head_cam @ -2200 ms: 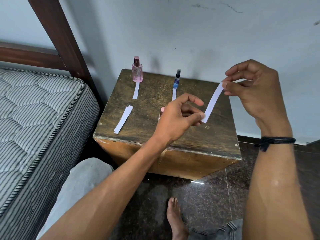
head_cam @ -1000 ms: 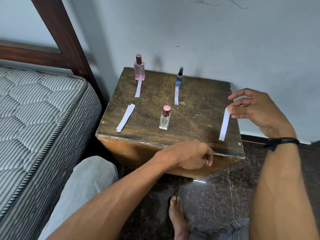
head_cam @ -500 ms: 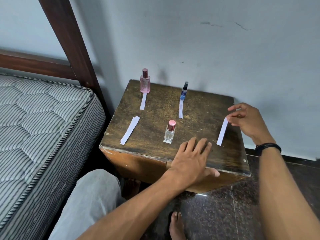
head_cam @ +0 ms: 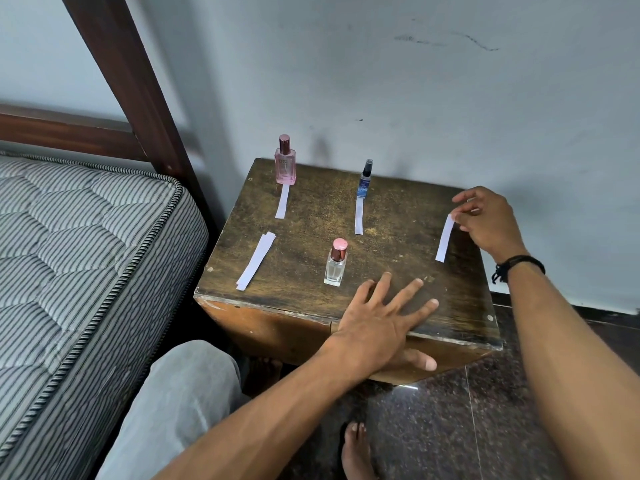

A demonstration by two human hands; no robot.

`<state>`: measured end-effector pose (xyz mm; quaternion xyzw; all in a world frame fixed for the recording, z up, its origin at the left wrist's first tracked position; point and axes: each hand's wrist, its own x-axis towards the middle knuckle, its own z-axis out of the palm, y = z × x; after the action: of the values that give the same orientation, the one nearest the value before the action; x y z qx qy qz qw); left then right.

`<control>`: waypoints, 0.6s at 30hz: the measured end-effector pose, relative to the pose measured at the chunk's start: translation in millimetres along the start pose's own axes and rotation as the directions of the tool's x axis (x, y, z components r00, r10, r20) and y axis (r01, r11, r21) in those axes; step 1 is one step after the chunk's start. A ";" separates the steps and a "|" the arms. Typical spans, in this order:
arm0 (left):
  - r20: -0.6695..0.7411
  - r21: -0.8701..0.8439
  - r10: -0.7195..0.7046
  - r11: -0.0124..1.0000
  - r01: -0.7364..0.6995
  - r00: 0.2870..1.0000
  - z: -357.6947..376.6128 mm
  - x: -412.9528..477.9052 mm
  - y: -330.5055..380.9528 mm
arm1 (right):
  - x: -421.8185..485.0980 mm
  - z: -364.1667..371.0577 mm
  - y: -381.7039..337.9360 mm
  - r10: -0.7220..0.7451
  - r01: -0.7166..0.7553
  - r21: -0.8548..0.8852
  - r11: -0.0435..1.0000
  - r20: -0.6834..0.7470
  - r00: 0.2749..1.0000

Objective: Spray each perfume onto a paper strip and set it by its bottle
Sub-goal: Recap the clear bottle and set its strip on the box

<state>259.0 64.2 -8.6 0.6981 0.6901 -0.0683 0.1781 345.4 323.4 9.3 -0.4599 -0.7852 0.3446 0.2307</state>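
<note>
On the wooden table (head_cam: 311,216), a pink bottle (head_cam: 285,161) stands at the back left with a paper strip (head_cam: 282,201) in front of it. A small blue bottle (head_cam: 365,179) has a strip (head_cam: 359,215) before it too. A clear bottle with a pink cap (head_cam: 336,262) stands near the front. My left hand (head_cam: 382,318) lies flat with spread fingers on the front edge, just right of the clear bottle. My right hand (head_cam: 486,218) pinches the top of a strip (head_cam: 444,238) that lies on the table's right side.
Spare paper strips (head_cam: 256,260) lie at the table's left. A striped mattress (head_cam: 76,258) and a dark wooden bed post (head_cam: 131,84) are on the left. The wall stands right behind the table. A bare foot (head_cam: 356,452) rests on the dark floor below.
The strip held up in the air has come down onto the table's right side. My left hand let it go, dropped below the edge, then opened flat on the table front.
</note>
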 end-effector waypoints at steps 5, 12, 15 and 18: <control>0.043 -0.045 0.099 0.994 -0.097 0.994 4.0 -0.1 -2.6 | 10.1 0.7 3.6 -0.012 0.012 -0.040 0.999 0.000 1.000; 0.045 -0.060 0.212 0.976 -0.209 0.976 2.5 -0.9 -5.0 | 15.3 5.1 -0.2 -0.055 0.058 -0.097 0.994 0.027 0.998; 0.050 -0.066 0.240 0.969 -0.237 0.969 1.9 -1.4 -5.4 | 14.3 8.9 1.3 -0.049 0.051 -0.100 0.994 0.018 0.999; 0.045 -0.075 0.265 0.962 -0.262 0.963 2.4 -0.6 -5.9 | 11.3 11.6 2.3 -0.057 0.056 -0.103 0.993 -0.008 0.998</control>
<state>253.4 62.7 -11.6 0.7751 0.5878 -0.0397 0.2281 333.4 330.3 0.5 -0.4507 -0.8134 0.2945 0.2204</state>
